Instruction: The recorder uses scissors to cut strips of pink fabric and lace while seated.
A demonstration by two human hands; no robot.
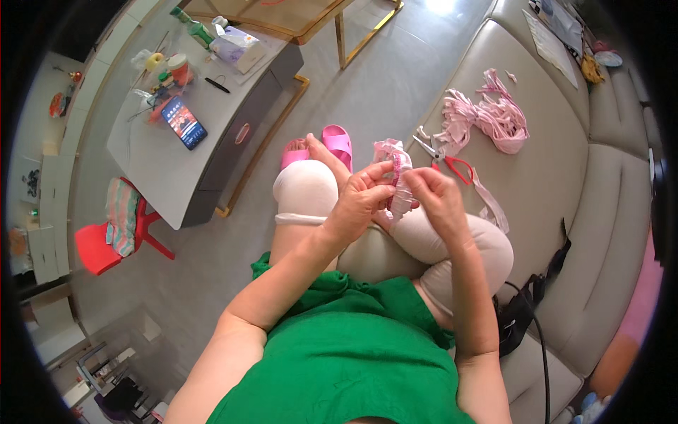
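A gathered pale pink fabric piece [402, 200] with a darker pink trim hangs above my lap. My left hand [364, 193] grips it by the trimmed edge, between thumb and fingers. On the other side, my right hand [438, 199] has its fingers drawn together against the fabric; whether a small tool or thread lies in them is hidden. Just beyond the right hand, scissors with red handles [458, 168] rest on the sofa seat, blades apart. A tied bundle of pink fabric strips [490, 119] lies past them, and a loose pale strip [490, 204] lies by my knee.
I sit on a grey padded sofa [551, 175]. A black strap or bag [522, 318] and a cable lie at my right. On the left, a grey table [153, 175] bears a phone [184, 123], a tissue pack and bottles. A red chair [98, 248] stands beside it.
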